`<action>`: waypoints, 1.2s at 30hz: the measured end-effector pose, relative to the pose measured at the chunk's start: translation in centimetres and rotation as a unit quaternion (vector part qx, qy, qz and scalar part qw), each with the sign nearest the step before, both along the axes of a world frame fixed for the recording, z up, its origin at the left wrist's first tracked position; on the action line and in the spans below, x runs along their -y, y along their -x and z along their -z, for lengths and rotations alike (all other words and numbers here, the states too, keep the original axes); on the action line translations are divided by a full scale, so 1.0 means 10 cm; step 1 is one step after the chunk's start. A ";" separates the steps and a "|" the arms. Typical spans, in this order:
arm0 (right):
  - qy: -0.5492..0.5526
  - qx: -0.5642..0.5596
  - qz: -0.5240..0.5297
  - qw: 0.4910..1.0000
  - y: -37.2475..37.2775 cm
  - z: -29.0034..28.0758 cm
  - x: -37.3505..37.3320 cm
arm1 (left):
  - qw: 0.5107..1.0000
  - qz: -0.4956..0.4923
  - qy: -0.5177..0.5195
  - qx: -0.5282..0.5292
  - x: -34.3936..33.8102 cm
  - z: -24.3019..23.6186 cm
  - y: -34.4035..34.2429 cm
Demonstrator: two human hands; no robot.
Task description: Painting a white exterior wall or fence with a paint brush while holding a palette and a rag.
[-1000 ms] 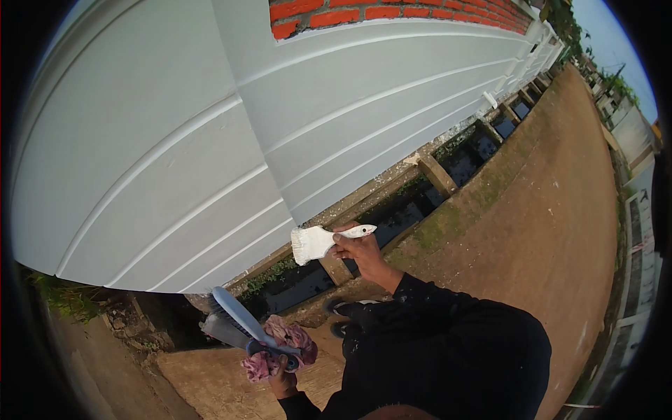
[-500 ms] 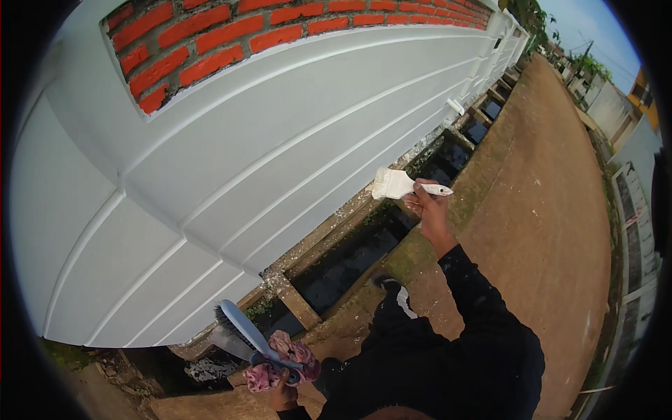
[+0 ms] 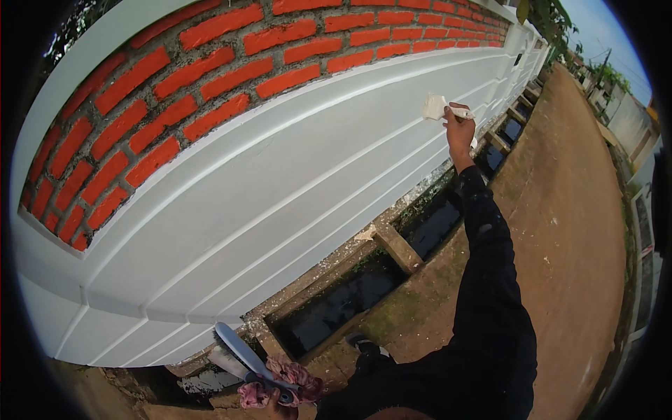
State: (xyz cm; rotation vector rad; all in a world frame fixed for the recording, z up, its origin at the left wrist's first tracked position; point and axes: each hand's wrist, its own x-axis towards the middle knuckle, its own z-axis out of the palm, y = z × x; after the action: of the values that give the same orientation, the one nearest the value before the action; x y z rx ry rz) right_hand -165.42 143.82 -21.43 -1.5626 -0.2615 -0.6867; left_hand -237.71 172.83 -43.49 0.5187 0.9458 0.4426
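My right hand (image 3: 459, 129) is raised on an outstretched arm, closed on a white-handled paintbrush (image 3: 435, 106) with cream bristles, held against or just in front of the white wall (image 3: 301, 161). Whether the bristles touch it I cannot tell. Low at the bottom left, my left hand (image 3: 278, 407) grips a bundle: a pale blue scrubbing brush (image 3: 239, 344) with dark bristles, a greyish flat tool (image 3: 222, 360) and a crumpled pink cloth (image 3: 301, 378). Orange-red brickwork (image 3: 210, 84) in grey mortar forms a framed panel in the upper wall.
A drain (image 3: 334, 302) of dark water runs along the wall's foot, crossed by concrete beams (image 3: 397, 248). A mossy edge borders a brown path (image 3: 560, 238) receding to the upper right. Walls (image 3: 626, 122), trees and a pole line its far side. My dark-shoed foot (image 3: 360, 341) stands near the drain.
My right hand and paintbrush have moved up and to the right, toward the wall. The view has advanced along the wall, bringing more brickwork into sight. My left hand still holds the bundle.
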 end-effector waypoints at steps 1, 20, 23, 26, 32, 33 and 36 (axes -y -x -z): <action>0.005 0.010 0.009 1.000 -0.25 -0.04 -0.01 | 1.000 -0.029 -0.010 0.002 0.01 0.09 0.02; 0.186 0.092 -0.053 0.977 -1.02 0.03 -0.31 | 0.996 -0.093 0.009 -0.005 0.43 0.35 0.01; 0.145 0.081 0.048 0.985 -1.12 -0.05 -0.18 | 0.994 -0.105 0.016 -0.001 0.46 0.33 0.02; 0.123 0.084 0.110 0.983 -1.47 -0.15 -0.02 | 0.994 -0.107 0.023 0.008 0.46 0.33 -0.02; 0.259 0.120 0.060 0.957 -1.35 0.04 -0.47 | 0.991 -0.080 -0.099 -0.045 0.47 0.25 -0.17; 0.238 0.141 0.024 0.961 -1.17 0.08 -0.55 | 0.987 -0.073 -0.131 -0.057 0.46 0.21 -0.21; 0.149 0.092 -0.090 0.980 -0.51 0.20 -0.68 | 0.968 -0.054 -0.225 -0.095 0.50 0.02 -0.36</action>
State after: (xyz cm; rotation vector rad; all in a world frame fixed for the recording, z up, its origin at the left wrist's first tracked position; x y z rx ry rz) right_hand -160.34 150.65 -23.42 -1.7347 -0.6612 -0.6715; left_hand -234.11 167.84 -43.73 0.9381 1.0646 0.7231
